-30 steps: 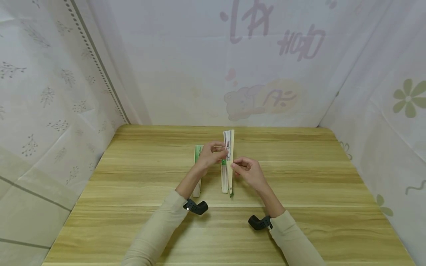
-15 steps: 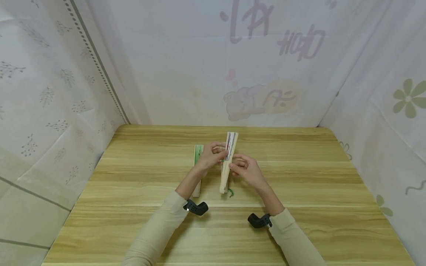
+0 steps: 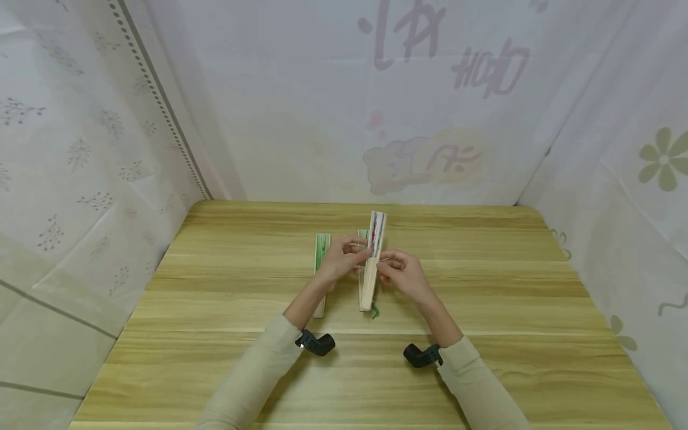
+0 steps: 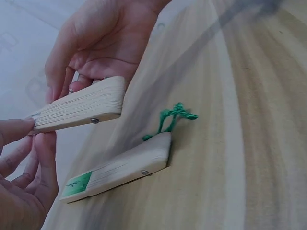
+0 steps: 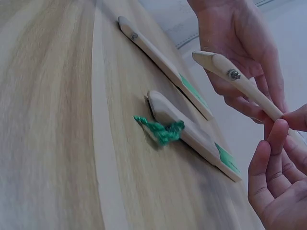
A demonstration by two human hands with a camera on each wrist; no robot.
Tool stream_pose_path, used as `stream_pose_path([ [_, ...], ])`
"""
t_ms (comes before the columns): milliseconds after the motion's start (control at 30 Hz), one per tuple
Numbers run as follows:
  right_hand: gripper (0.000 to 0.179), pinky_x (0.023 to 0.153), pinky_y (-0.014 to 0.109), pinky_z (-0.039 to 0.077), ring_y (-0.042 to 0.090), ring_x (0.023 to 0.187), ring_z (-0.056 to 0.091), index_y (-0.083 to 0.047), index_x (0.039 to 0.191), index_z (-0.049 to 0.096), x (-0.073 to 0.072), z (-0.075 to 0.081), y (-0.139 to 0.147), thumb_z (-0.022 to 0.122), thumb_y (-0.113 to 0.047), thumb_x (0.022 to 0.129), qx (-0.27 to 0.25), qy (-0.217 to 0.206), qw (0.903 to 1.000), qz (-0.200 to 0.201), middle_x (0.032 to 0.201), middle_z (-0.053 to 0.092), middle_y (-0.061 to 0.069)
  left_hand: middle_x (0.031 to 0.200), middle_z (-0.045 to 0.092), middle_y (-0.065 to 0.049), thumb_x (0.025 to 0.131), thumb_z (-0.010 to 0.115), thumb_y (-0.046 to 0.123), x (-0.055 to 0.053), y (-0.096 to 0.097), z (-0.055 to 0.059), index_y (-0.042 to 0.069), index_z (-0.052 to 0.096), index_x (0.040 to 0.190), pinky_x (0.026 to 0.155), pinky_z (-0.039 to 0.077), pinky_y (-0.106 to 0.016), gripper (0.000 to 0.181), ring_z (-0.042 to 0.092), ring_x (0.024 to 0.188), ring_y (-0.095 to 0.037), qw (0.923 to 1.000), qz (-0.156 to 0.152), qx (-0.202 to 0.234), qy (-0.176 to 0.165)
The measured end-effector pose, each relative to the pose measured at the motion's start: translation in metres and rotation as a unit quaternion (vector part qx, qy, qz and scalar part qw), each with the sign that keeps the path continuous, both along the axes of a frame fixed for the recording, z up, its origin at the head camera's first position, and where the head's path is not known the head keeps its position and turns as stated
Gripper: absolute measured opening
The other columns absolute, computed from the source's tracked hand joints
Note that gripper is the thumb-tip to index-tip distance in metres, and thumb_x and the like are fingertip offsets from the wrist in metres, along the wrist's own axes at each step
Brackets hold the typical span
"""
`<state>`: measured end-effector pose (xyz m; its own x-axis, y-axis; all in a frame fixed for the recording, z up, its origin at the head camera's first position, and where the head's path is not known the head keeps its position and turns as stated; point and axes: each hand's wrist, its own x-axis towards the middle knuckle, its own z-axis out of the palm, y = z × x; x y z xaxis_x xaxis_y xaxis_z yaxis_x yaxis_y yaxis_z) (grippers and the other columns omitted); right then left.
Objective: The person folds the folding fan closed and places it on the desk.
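A folded folding fan (image 3: 369,283) with pale wooden ribs and white printed paper is held up between both hands. My left hand (image 3: 343,257) pinches it near the paper part. My right hand (image 3: 404,275) pinches its right edge with thumb and fingers, as the right wrist view shows. Just below lies a second folded fan (image 4: 129,165) with green paper and a green cord (image 5: 163,132), partly hidden from the head by the held one. A third folded fan (image 5: 158,60), also green, lies left of it, partly behind my left hand and wrist.
The wood-grain table (image 3: 484,298) bears the two lying fans near its middle. Printed white cloths (image 3: 295,107) hang behind it and along both sides. A black wrist camera (image 3: 317,343) sits on each forearm.
The held fan has turned from edge-on, and its lower end has swung left. Its paper end now leans slightly right. Both hands keep nearly the same place.
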<state>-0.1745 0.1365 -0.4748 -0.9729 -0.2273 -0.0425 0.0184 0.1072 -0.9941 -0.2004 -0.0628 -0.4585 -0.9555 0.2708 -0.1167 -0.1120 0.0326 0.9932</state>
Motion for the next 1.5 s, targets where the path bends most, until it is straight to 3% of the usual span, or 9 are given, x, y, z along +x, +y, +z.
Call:
stream_pose_path([
  [200, 0.024, 0.071, 0.031, 0.057, 0.025, 0.079, 0.066, 0.009, 0.120, 0.064, -0.001, -0.001, 0.009, 0.065, -0.002, 0.099, 0.005, -0.006, 0.9998, -0.017, 0.096, 0.072, 0.014, 0.107, 0.068, -0.017, 0.096, 0.073, 0.011, 0.008, 0.005, -0.002, 0.000, 0.065, 0.123, 0.071, 0.061, -0.043, 0.030, 0.070, 0.082, -0.024, 0.9992, -0.029, -0.027, -0.002],
  [400, 0.025, 0.075, 0.031, 0.058, 0.026, 0.084, 0.067, 0.009, 0.121, 0.063, -0.001, -0.002, 0.018, 0.065, -0.004, 0.100, 0.014, -0.012, 0.9998, -0.007, 0.100, 0.071, 0.016, 0.106, 0.068, -0.016, 0.096, 0.074, 0.010, 0.012, 0.013, -0.007, 0.000, 0.064, 0.122, 0.063, 0.059, -0.034, 0.029, 0.070, 0.081, -0.030, 0.9993, -0.027, -0.022, -0.016],
  [600, 0.030, 0.082, 0.044, 0.058, 0.036, 0.090, 0.067, 0.010, 0.124, 0.062, 0.002, 0.000, 0.026, 0.066, -0.009, 0.101, 0.032, -0.006, 0.9995, 0.007, 0.102, 0.071, 0.016, 0.106, 0.070, -0.017, 0.096, 0.073, 0.008, 0.015, 0.023, -0.009, -0.002, 0.063, 0.120, 0.057, 0.057, -0.027, 0.028, 0.070, 0.083, -0.038, 0.9993, -0.026, -0.022, -0.017],
  [967, 0.036, 0.077, 0.039, 0.059, 0.036, 0.086, 0.068, 0.009, 0.129, 0.061, 0.008, -0.006, 0.046, 0.067, -0.013, 0.101, 0.072, 0.011, 0.9973, 0.009, 0.099, 0.073, 0.017, 0.098, 0.070, -0.013, 0.094, 0.074, 0.006, 0.018, 0.044, -0.015, -0.003, 0.063, 0.115, 0.056, 0.058, -0.029, 0.025, 0.072, 0.077, -0.031, 0.9992, -0.018, -0.033, -0.012],
  [1133, 0.035, 0.078, 0.039, 0.060, 0.035, 0.086, 0.069, 0.009, 0.127, 0.061, 0.011, -0.009, 0.054, 0.068, -0.012, 0.100, 0.064, 0.014, 0.9978, 0.005, 0.099, 0.072, 0.018, 0.093, 0.072, -0.011, 0.095, 0.074, 0.006, 0.022, 0.052, -0.018, -0.002, 0.065, 0.112, 0.054, 0.058, -0.029, 0.022, 0.073, 0.075, -0.027, 0.9987, -0.025, -0.038, -0.020],
  [1500, 0.032, 0.074, 0.031, 0.059, 0.021, 0.079, 0.068, 0.013, 0.124, 0.061, 0.013, -0.014, 0.072, 0.068, -0.007, 0.099, 0.049, -0.004, 0.9988, -0.010, 0.096, 0.072, 0.020, 0.090, 0.072, -0.007, 0.094, 0.075, 0.005, 0.027, 0.071, -0.024, 0.000, 0.066, 0.110, 0.053, 0.058, -0.029, 0.020, 0.072, 0.069, -0.022, 0.9983, -0.025, -0.053, -0.011],
])
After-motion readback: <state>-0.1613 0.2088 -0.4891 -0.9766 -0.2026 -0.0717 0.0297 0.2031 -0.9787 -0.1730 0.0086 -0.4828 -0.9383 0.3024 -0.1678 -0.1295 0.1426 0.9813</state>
